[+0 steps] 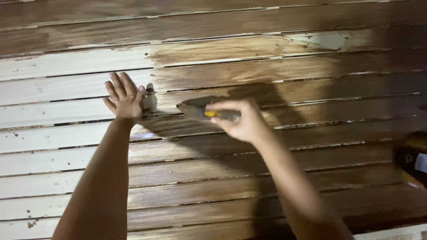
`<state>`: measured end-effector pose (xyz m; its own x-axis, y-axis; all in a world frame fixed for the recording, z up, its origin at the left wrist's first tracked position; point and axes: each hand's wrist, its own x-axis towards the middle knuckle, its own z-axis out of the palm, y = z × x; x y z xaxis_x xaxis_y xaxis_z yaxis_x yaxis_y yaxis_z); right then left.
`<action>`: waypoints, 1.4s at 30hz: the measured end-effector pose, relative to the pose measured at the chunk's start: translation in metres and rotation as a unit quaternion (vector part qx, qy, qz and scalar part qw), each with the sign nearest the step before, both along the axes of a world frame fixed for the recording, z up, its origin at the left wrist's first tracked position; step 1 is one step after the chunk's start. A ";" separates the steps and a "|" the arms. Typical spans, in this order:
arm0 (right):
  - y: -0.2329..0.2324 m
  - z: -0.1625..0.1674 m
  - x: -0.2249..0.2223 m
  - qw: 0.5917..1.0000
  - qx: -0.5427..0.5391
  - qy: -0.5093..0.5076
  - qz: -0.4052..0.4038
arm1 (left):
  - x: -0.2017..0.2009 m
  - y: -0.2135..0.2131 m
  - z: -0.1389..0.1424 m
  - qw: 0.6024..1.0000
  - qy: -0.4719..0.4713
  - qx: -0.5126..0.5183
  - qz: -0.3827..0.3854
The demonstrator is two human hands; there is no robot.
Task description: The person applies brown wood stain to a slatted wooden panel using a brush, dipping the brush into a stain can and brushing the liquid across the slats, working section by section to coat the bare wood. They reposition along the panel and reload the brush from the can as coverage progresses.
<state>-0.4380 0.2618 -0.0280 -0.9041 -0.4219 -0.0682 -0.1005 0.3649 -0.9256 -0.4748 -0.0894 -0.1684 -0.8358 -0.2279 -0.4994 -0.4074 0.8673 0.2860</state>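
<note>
The left hand (123,98) rests flat on the slatted wooden panel (213,178), left of the frame centre. Its fingers (119,85) are spread and extended, pointing toward the top of the frame; they grip nothing. A ring shows on one finger. The palm presses on a pale, unstained slat, just at the edge where the dark stain begins.

The right hand (242,121) is at the centre of the frame, closed around the handle of a paintbrush (205,109). The handle shows a yellow band where it emerges from the fingers (227,106). The wide brush head projects to the left of the fingers, toward the left hand, and lies against a slat. The brush is blurred, so the bristles cannot be told in detail. The brush tip is near the left hand but apart from it.

The panel fills the frame. Its slats run horizontally with narrow gaps between them. The right side and lower part are stained dark brown; the left side, at mid height and below, is bare pale wood. A pale patch appears at the upper right.

A dark object with a yellow part (412,158) sits at the right edge of the frame; its kind cannot be told.
</note>
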 end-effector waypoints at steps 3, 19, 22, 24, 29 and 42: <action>-0.003 -0.017 -0.013 0.998 -0.030 0.043 -0.015 | -0.001 0.000 0.000 1.000 -0.008 -0.021 0.001; -0.049 -0.038 -0.022 0.970 0.029 0.196 0.140 | -0.001 -0.002 -0.003 0.999 -0.019 -0.031 -0.018; -0.054 -0.043 -0.022 0.970 0.089 0.170 0.150 | 0.000 -0.003 -0.004 0.999 -0.017 -0.037 -0.022; -0.036 -0.043 -0.022 0.977 0.130 0.088 0.143 | -0.001 -0.004 -0.005 0.999 -0.013 -0.034 -0.024; 0.071 -0.028 -0.017 0.985 0.146 0.073 0.052 | -0.002 -0.005 -0.005 0.999 -0.022 -0.024 -0.012; 0.294 0.019 0.040 0.835 0.487 -0.070 -0.246 | -0.007 0.003 0.005 0.999 -0.030 -0.011 -0.006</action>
<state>-0.3980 0.5553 -0.0088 -0.9056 0.3167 -0.2821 0.3689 0.9164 -0.1553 -0.4817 -0.0868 -0.1632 -0.8078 -0.2293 -0.5430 -0.4125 0.8780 0.2429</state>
